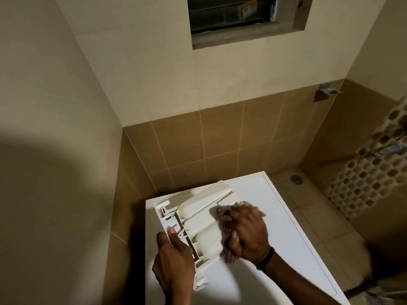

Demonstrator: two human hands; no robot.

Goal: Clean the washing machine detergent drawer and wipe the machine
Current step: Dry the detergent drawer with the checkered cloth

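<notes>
The white detergent drawer (pixel 198 219) lies upside down on the white top of the washing machine (pixel 275 208), its moulded underside facing up. My left hand (pixel 174 258) grips the drawer's front panel at its near left edge. My right hand (pixel 246 230) holds a crumpled pinkish cloth (pixel 222 214) and presses it against the drawer's right side. Part of the cloth is hidden under that hand. A black band sits on my right wrist.
The machine stands in a corner, with brown tiled walls (pixel 220 142) behind and to the left. To the right lies a tiled floor with a round drain (pixel 296 179). A mosaic wall with a metal fitting (pixel 389 149) is at far right. A louvred window (pixel 233 16) is high on the back wall.
</notes>
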